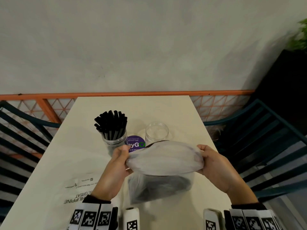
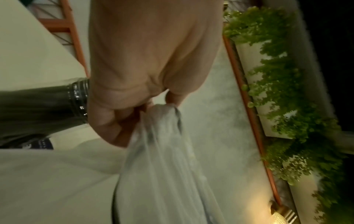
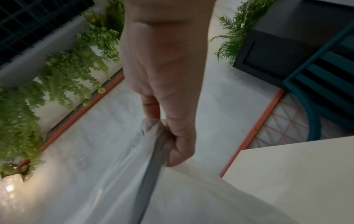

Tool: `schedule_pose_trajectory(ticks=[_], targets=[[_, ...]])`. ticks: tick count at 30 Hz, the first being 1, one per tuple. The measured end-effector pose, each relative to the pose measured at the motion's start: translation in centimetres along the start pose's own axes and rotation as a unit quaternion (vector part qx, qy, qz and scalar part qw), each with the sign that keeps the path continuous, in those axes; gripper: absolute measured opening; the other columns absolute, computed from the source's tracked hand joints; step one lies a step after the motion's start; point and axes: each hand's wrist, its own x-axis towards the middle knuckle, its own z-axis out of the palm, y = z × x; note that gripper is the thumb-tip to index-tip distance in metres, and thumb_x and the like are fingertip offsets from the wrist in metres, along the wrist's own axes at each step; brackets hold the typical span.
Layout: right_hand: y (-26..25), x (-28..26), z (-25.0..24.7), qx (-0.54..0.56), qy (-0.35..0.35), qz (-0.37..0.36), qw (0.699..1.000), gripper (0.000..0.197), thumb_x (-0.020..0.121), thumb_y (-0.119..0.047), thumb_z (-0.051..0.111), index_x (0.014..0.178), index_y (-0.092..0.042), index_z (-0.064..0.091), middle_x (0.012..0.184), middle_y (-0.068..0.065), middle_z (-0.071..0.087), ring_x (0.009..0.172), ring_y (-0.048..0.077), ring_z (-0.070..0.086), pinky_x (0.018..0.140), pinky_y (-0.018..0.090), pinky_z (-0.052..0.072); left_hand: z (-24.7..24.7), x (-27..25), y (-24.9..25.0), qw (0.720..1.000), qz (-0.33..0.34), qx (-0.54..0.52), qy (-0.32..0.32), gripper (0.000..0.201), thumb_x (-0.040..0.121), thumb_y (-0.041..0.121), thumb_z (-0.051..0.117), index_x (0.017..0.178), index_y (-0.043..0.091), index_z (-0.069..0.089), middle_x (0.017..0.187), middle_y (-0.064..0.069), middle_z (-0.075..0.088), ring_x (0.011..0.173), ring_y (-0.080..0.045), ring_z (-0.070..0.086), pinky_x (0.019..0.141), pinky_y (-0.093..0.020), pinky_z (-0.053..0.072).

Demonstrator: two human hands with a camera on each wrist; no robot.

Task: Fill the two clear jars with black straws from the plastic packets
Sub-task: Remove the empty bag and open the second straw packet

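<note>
Both hands hold a cloudy plastic packet [image 1: 166, 158] stretched wide above the table's near middle. My left hand [image 1: 123, 155] pinches its left end, my right hand [image 1: 205, 155] its right end. Dark straws [image 1: 159, 186] show blurred through the packet's lower part. Behind the left hand stands a clear jar [image 1: 114, 140] packed with black straws [image 1: 111, 123]. An empty clear jar [image 1: 157, 132] stands just beyond the packet. In the left wrist view my fingers [image 2: 118, 121] bunch the plastic [image 2: 162, 151]; in the right wrist view my fingers [image 3: 180, 145] grip its other end [image 3: 149, 130].
The cream table [image 1: 69, 155] carries a round purple sticker [image 1: 135, 143] between the jars and a flat empty clear packet with printed text [image 1: 78, 193] at the near left. Teal slatted chairs [image 1: 265, 146] flank both sides. An orange rail [image 1: 126, 93] runs along the far edge.
</note>
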Motion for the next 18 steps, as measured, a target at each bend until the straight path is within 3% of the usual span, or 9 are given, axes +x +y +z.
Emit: schedule_pose_trajectory(ticks=[2, 4, 7, 9, 10, 12, 14, 18], targets=[[0.0, -0.5, 0.8, -0.023, -0.022, -0.025, 0.999, 0.015, 0.093, -0.004, 0.038, 0.092, -0.007, 0.052, 0.085, 0.007, 0.055, 0.080, 0.020, 0.052, 0.071, 0.033, 0.047, 0.3, -0.3, -0.1, 0.997, 0.010, 0.066, -0.032, 0.022, 0.092, 0.024, 0.046, 0.113, 0.017, 0.049, 0.102, 0.003, 0.063, 0.093, -0.011, 0.060, 0.083, -0.031, 0.050], [0.5, -0.7, 1.3, -0.115, -0.014, -0.056, 0.992, 0.013, 0.096, -0.012, 0.042, 0.100, -0.009, 0.054, 0.094, 0.006, 0.059, 0.088, 0.020, 0.056, 0.075, 0.033, 0.050, 0.3, -0.4, -0.3, 0.991, 0.029, 0.125, -0.035, 0.030, 0.086, 0.011, 0.058, 0.114, 0.018, 0.050, 0.104, 0.001, 0.062, 0.092, -0.009, 0.060, 0.082, -0.023, 0.052], [0.9, -0.5, 1.3, -0.336, 0.058, -0.131, 0.931, 0.018, 0.098, -0.024, 0.043, 0.101, -0.015, 0.057, 0.092, 0.002, 0.062, 0.085, 0.017, 0.058, 0.076, 0.031, 0.052, -0.2, -0.1, -0.1, 0.971, 0.079, 0.226, 0.010, 0.027, 0.081, 0.006, 0.065, 0.103, 0.019, 0.057, 0.096, 0.003, 0.062, 0.085, -0.008, 0.059, 0.066, -0.008, 0.049], [0.7, -0.2, 1.0, -0.405, 0.119, -0.166, 0.891, 0.025, 0.098, -0.027, 0.040, 0.090, -0.014, 0.059, 0.078, -0.002, 0.058, 0.073, 0.013, 0.053, 0.066, 0.025, 0.043, -0.7, 0.1, 0.2, 0.956, 0.095, 0.275, 0.033, 0.011, 0.080, 0.010, 0.067, 0.088, 0.017, 0.064, 0.084, 0.000, 0.064, 0.078, -0.013, 0.057, 0.064, -0.013, 0.047], [0.6, -0.1, 0.8, -0.409, 0.139, -0.167, 0.886, 0.032, 0.099, -0.030, 0.037, 0.085, -0.011, 0.059, 0.074, -0.002, 0.057, 0.070, 0.014, 0.050, 0.064, 0.026, 0.040, -0.9, 0.1, 0.3, 0.951, 0.092, 0.292, 0.035, 0.004, 0.079, 0.013, 0.067, 0.081, 0.016, 0.066, 0.080, -0.002, 0.064, 0.076, -0.015, 0.055, 0.066, -0.018, 0.045], [0.5, 0.1, 0.6, -0.377, 0.158, -0.148, 0.901, 0.046, 0.099, -0.036, 0.032, 0.078, -0.007, 0.060, 0.072, 0.003, 0.057, 0.070, 0.017, 0.050, 0.067, 0.031, 0.040, -1.2, 0.1, 0.5, 0.943, 0.089, 0.317, 0.041, 0.001, 0.079, 0.016, 0.067, 0.078, 0.017, 0.068, 0.086, -0.005, 0.060, 0.075, -0.015, 0.054, 0.067, -0.018, 0.039], [0.6, 0.2, 0.7, -0.356, 0.148, -0.121, 0.915, 0.050, 0.099, -0.040, 0.030, 0.076, -0.008, 0.060, 0.074, 0.005, 0.058, 0.072, 0.019, 0.052, 0.068, 0.031, 0.041, -1.2, 0.0, 0.5, 0.935, 0.088, 0.338, 0.059, 0.007, 0.080, 0.018, 0.066, 0.086, 0.019, 0.070, 0.096, -0.005, 0.051, 0.079, -0.011, 0.053, 0.067, -0.012, 0.036], [1.2, -0.2, 0.9, -0.327, 0.042, -0.099, 0.939, 0.055, 0.088, -0.062, 0.035, 0.091, -0.015, 0.064, 0.090, 0.005, 0.066, 0.086, 0.021, 0.059, 0.080, 0.032, 0.048, -0.8, -0.4, 0.5, 0.944, 0.082, 0.309, 0.077, 0.018, 0.082, 0.018, 0.063, 0.098, 0.027, 0.062, 0.100, 0.002, 0.059, 0.085, -0.016, 0.060, 0.070, -0.024, 0.046]])
